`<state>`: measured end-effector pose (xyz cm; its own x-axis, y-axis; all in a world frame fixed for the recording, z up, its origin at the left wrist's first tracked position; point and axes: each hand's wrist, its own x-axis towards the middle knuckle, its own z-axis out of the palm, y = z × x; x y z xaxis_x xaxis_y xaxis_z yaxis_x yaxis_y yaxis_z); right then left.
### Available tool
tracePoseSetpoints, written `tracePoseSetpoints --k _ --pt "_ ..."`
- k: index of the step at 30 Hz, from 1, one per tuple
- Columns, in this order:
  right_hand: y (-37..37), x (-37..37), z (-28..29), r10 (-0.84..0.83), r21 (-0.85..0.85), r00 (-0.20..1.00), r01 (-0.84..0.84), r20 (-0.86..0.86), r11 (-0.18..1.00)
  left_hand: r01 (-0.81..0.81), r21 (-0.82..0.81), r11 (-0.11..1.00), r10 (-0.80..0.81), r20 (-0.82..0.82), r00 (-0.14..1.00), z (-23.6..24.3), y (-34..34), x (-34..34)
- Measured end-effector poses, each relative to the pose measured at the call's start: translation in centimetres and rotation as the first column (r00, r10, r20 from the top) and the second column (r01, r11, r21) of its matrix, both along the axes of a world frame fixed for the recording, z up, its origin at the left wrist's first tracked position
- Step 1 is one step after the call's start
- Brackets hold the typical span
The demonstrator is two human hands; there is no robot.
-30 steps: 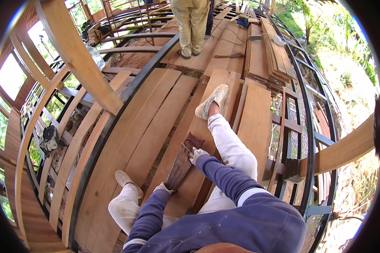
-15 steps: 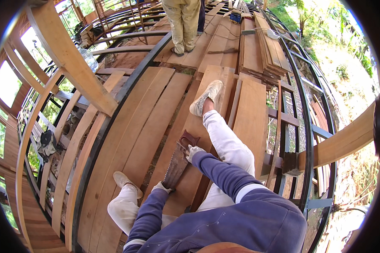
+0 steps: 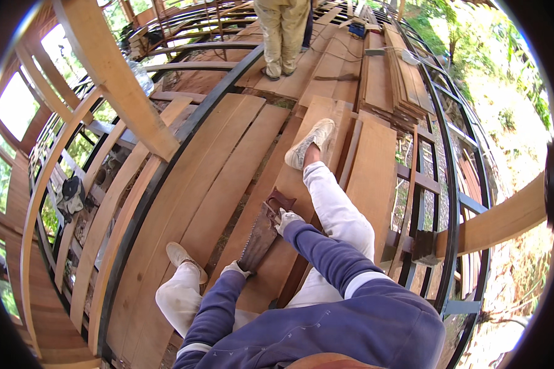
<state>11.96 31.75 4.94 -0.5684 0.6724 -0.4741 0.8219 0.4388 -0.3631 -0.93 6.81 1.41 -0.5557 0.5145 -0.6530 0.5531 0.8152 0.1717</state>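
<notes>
A hand saw (image 3: 260,243) with a reddish-brown handle lies across the wooden boards between my legs, its toothed edge facing left. My right hand (image 3: 289,221), in a pale glove, is closed at the handle end; its fingertips are partly hidden. At the other end of the blade, my left hand (image 3: 236,269), also gloved, has its fingers closed on the narrow tip. Beneath the saw runs a long brown plank (image 3: 243,230).
Another person's legs in tan trousers (image 3: 282,37) stand at the far end of the boards. Stacked planks (image 3: 406,74) lie at the far right. A slanted timber post (image 3: 114,74) rises at the left, beside a dark metal beam (image 3: 143,206). Open framing gaps flank the boards.
The view has shifted slightly, so the boards and the other person's legs appear a little farther right. Both my hands remain on the saw, with little visible movement.
</notes>
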Motion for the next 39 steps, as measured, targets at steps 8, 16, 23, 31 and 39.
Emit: tracePoseSetpoints --k 8,16,23,31,39 --pt "0.1 -0.3 -0.5 0.004 0.013 1.000 -0.004 0.026 1.000 0.028 -0.017 0.999 -0.027 0.044 0.999 0.6 0.1 -0.3" --pt "0.0 -0.8 -2.7 0.044 0.089 0.998 -0.040 -0.045 0.995 0.039 -0.027 0.999 -0.038 0.023 0.999 0.0 -0.6 -0.4" --pt "0.0 0.0 -2.1 0.030 0.084 0.999 -0.028 -0.021 0.996 0.050 0.010 0.999 -0.051 0.073 0.996 -1.2 -0.5 -0.4" --pt "-0.9 -0.4 -1.6 0.032 0.093 0.997 -0.026 -0.064 0.995 -0.093 0.075 0.993 0.097 -0.042 0.994 -2.1 -1.6 0.3" --pt "0.0 0.5 -1.8 -0.004 0.061 0.999 0.006 -0.040 0.998 -0.011 0.150 0.989 0.004 0.048 0.999 -1.5 -0.9 0.4"
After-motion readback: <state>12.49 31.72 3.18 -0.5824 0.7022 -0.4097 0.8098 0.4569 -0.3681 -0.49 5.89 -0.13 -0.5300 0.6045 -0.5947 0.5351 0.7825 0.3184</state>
